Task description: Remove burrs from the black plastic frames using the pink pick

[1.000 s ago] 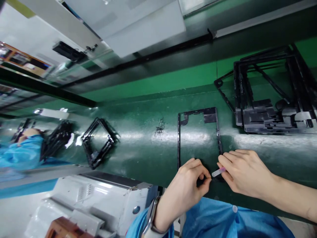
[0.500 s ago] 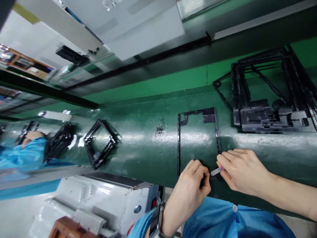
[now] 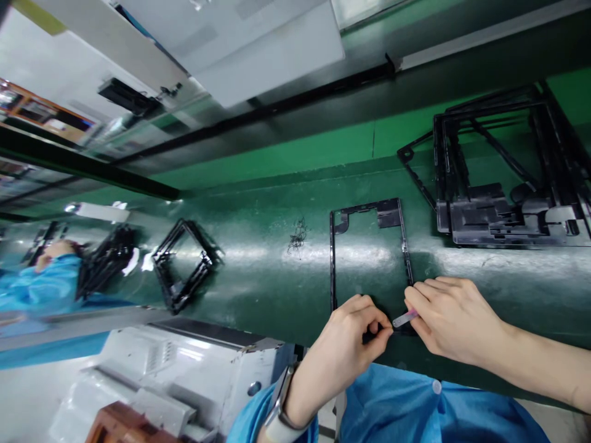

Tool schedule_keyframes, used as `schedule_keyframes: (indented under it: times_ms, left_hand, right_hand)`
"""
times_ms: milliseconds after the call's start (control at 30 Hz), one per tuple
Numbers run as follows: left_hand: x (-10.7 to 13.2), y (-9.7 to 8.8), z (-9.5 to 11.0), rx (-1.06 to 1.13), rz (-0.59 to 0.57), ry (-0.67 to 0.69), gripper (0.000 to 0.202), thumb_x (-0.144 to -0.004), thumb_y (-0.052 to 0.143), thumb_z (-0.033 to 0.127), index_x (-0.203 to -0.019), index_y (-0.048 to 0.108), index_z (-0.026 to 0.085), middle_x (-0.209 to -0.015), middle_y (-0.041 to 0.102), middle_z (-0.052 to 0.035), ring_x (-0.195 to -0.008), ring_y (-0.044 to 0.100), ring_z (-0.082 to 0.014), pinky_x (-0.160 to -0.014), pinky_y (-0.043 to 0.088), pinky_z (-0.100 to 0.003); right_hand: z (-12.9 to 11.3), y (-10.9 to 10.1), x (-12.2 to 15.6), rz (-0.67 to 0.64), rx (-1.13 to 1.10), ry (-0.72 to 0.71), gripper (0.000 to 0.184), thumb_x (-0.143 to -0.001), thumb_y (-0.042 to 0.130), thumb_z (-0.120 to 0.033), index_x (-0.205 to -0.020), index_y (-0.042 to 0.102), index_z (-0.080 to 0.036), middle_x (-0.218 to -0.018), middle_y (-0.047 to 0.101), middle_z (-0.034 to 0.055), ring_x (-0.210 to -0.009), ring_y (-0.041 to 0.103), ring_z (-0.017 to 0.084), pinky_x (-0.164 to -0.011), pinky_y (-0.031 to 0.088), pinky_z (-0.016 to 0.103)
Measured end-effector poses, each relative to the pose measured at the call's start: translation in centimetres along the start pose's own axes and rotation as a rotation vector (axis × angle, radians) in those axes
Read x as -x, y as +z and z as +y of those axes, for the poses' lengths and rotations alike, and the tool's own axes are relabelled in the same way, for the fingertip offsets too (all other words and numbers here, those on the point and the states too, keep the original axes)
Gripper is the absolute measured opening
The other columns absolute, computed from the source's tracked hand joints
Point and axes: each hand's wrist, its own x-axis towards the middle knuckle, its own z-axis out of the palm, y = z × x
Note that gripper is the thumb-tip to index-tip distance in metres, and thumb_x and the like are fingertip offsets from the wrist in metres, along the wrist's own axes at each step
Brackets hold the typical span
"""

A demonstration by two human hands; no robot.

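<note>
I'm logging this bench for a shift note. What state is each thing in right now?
Frame: flat on the belt, near end in both hands.
Left hand: shut, pinching the frame's near edge.
Right hand: shut on the tool, resting on the frame's near corner.
Tool: held, tip towards the left hand.
Stack: frames piled, no hand on it.
Pile: frames skewed, loose.
Shavings: loose tuft on the belt.

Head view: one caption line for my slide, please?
Left hand pinches the near end of a frame on a green belt; right hand holds a small tool.
</note>
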Motion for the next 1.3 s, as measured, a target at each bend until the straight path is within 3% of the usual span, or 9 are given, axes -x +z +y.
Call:
schedule_keyframes:
  times_ms: [400, 467, 567, 767, 1167, 1300]
  left_hand:
    - [0.4, 2.0, 0.2, -0.098, 0.133, 0.063, 0.021, -0.085, 0.062, -0.002, -0.081, 0.062, 0.019, -0.079, 0.055, 0.001, -0.076, 0.054, -0.0163, -0.075, 0.048, -0.03]
    - [0.6, 2.0, -0.1, -0.056, 0.116, 0.074, 0.021, -0.087, 0.061, -0.001, -0.083, 0.064, 0.02, -0.081, 0.056, 0.0007, -0.078, 0.055, -0.0164, -0.074, 0.047, -0.029]
    - [0.8, 1.7, -0.5, 0.021, 0.091, 0.077, 0.018, -0.093, 0.063, 0.003, -0.09, 0.069, 0.02, -0.084, 0.058, -0.0002, -0.081, 0.056, -0.017, -0.076, 0.047, -0.029]
    - [1.0, 0.7, -0.9, 0.116, 0.015, 0.066, 0.015, -0.103, 0.062, 0.011, -0.099, 0.072, 0.021, -0.095, 0.068, -0.0033, -0.089, 0.06, -0.0184, -0.08, 0.05, -0.03]
    - [1.3, 0.9, -1.2, 0.054, 0.049, 0.217, 0.016, -0.099, 0.067, 0.005, -0.102, 0.069, 0.02, -0.095, 0.067, -0.0014, -0.089, 0.061, -0.0167, -0.082, 0.051, -0.029]
    - [1.4, 1.5, -1.3, -0.072, 0.115, 0.309, 0.014, -0.1, 0.065, 0.005, -0.099, 0.066, 0.019, -0.093, 0.066, -0.002, -0.085, 0.059, -0.0171, -0.081, 0.052, -0.03]
  right_hand:
    - [0.1, 0.2, 0.3, 0.063, -0.02, -0.007, 0.014, -0.085, 0.056, -0.01, -0.076, 0.059, -0.02, -0.065, 0.061, -0.0005, -0.059, 0.056, 0.018, -0.065, 0.034, 0.035]
    - [0.2, 0.0, 0.6, 0.074, -0.088, -0.064, 0.018, -0.09, 0.054, -0.01, -0.076, 0.058, -0.02, -0.067, 0.059, -0.0009, -0.06, 0.053, 0.017, -0.064, 0.034, 0.035]
    - [0.4, -0.5, 1.0, -0.01, -0.191, -0.203, 0.015, -0.097, 0.054, -0.015, -0.085, 0.061, -0.019, -0.076, 0.06, 0.0002, -0.066, 0.054, 0.018, -0.065, 0.037, 0.035]
    - [0.3, -0.9, 1.4, -0.116, -0.167, -0.329, 0.011, -0.097, 0.06, -0.017, -0.087, 0.061, -0.02, -0.081, 0.061, 0.0005, -0.07, 0.055, 0.018, -0.067, 0.041, 0.033]
    - [-0.2, -0.5, 1.6, -0.115, -0.133, -0.326, 0.012, -0.093, 0.069, -0.02, -0.085, 0.06, -0.02, -0.079, 0.06, -0.0007, -0.067, 0.052, 0.017, -0.065, 0.038, 0.034]
    - [-0.3, -0.5, 1.6, -0.126, -0.131, -0.313, 0.014, -0.091, 0.07, -0.02, -0.083, 0.059, -0.02, -0.079, 0.06, -0.0011, -0.068, 0.053, 0.018, -0.065, 0.037, 0.034]
